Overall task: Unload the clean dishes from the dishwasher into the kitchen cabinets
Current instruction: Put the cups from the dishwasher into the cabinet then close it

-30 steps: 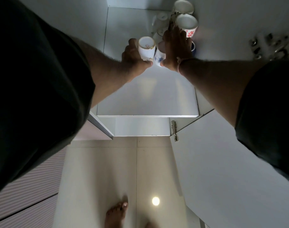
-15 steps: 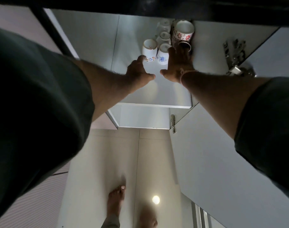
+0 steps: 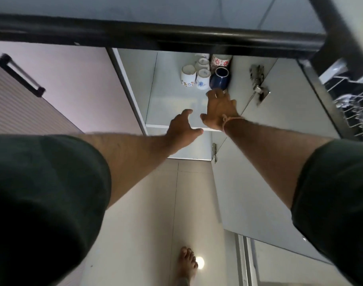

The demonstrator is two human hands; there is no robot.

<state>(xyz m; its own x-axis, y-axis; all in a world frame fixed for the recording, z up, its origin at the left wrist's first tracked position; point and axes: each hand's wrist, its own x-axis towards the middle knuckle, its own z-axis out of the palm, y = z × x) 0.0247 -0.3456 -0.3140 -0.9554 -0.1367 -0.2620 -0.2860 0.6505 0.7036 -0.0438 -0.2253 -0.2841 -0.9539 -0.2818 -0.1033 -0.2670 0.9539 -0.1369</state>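
Far left: ribbed cabinet front w/ dark bar handle (image 3: 20, 76), next to it a plain pinkish door panel. Left hand (image 3: 181, 131) sits over the front edge of the cabinet shelf (image 3: 172, 108), fingers spread loose, thumb out, holding nothing. On the shelf towards the back stand the mugs: white mug w/ colored floral band (image 3: 188, 76) furthest left, touching or just beside white mug w/ blue flower (image 3: 203, 79); another white mug (image 3: 202, 64) behind those two. Right of them dark blue mug (image 3: 220, 79), tilted towards the camera so its mouth shows, and behind it white mug w/ red flowers (image 3: 220, 61), partly hidden by the black bar (image 3: 155, 36) across the top. Right hand (image 3: 220, 108) reaches into the cabinet, palm down, fingers spread wide, empty; fingertips (image 3: 216, 93) just beside the blue mug's base, can't tell if touching. Orange thread band on that wrist. Further right: metal hinge (image 3: 258, 83) on the cabinet side, open cabinet door (image 3: 259, 193) below it. Far right edge: wire rack (image 3: 354, 112), blurred. Bottom ctr: bare foot (image 3: 188, 265) on pale tiled floor, light reflection beside it.
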